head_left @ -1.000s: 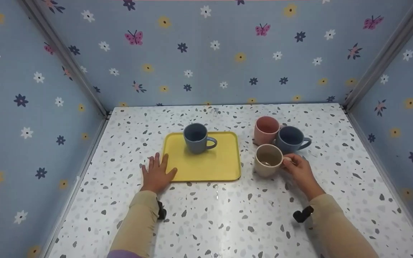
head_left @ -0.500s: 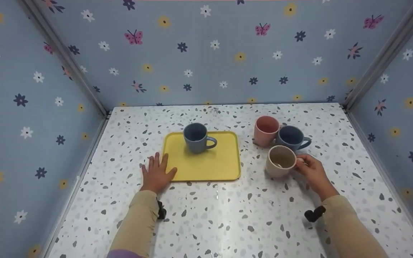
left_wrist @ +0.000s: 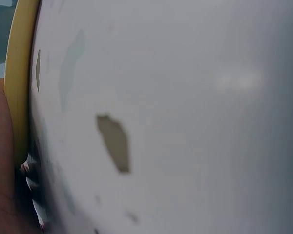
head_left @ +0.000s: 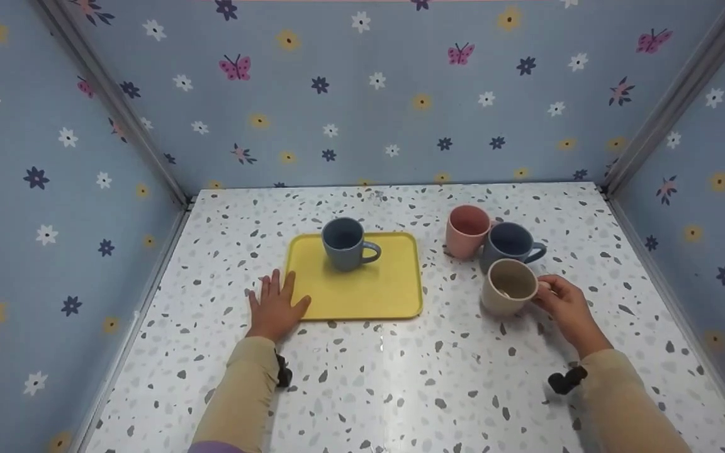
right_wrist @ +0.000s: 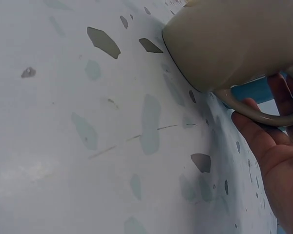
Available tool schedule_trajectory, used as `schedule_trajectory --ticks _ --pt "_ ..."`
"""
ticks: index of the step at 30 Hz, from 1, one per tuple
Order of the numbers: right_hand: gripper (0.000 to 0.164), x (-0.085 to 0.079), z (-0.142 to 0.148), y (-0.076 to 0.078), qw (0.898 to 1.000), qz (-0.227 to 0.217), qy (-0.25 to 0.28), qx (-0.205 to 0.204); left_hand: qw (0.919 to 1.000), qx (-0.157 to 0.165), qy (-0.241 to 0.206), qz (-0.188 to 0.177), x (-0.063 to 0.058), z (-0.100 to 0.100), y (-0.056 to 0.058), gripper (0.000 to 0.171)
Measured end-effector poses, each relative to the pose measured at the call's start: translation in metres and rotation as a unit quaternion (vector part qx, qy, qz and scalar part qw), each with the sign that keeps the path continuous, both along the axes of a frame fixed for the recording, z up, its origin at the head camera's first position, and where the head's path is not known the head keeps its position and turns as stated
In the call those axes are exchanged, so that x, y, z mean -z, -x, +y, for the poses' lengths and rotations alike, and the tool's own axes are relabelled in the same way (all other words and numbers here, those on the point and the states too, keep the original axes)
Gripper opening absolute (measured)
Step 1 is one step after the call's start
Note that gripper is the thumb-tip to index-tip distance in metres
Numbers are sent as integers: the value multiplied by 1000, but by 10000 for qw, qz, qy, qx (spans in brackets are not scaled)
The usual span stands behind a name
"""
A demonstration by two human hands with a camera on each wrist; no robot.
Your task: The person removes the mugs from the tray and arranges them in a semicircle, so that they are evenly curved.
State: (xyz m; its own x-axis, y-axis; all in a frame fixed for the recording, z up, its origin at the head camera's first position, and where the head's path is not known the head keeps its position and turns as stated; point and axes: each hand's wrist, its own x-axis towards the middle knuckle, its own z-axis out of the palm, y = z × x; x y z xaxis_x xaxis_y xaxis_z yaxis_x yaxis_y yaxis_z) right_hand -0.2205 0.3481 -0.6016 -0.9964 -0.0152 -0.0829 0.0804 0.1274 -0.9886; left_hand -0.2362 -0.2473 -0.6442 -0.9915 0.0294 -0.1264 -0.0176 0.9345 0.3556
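**Right hand (head_left: 567, 308) on the beige mug (head_left: 504, 303), close quarters with its neighbours**

Your right hand grips the beige mug by its handle (right_wrist: 261, 117), thumb and fingers closed about the loop. The mug sits just left of that hand, about upright. Whether its base touches the surface (head_left: 400, 384) or rides just above it, can't tell.

Your left hand (head_left: 274, 309) holds nothing: fingers spread, laid over the near left corner of the yellow tray (head_left: 394, 292), to its right.

Further out: a dark blue mug (head_left: 498, 255) directly beyond the beige one, partly hidden by it. Contact between the two: can't tell. A pink mug (head_left: 462, 244) stands just left of that, away from your right hand. Beyond your left hand, to its right, a grey-blue mug (head_left: 342, 255) stands upright on the tray's far half.

Handling, in my judgement: with the grip all on one side, the mug could tip or swing, so pinch firmly and keep the rim level. Mind the blue mug beyond; a little space on that side would prevent a knock. Best to feel the base flat before loosening the fingers. A light left palm should be enough to steady the tray.
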Motion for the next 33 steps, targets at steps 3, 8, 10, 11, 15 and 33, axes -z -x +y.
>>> schedule_trajectory --ticks 3,8,10,11,15,33 --pt "32 0 3 -1 10000 -61 -3 41 10000 -8 -1 1 1 0 0 83" --pt "33 0 5 -2 9998 -82 54 182 10000 14 48 -37 3 -1 2 84" --pt "32 -1 5 -2 9997 -116 51 230 10000 23 43 -20 5 -2 3 84" --pt "30 -2 4 -2 9995 -152 69 278 10000 25 28 -14 5 -2 3 84" --pt "26 -9 1 -3 9989 -307 51 338 10000 17 -17 -26 6 -3 4 84" --pt "19 -6 0 2 9986 -237 332 323 9999 -33 -153 -68 0 1 0 82"
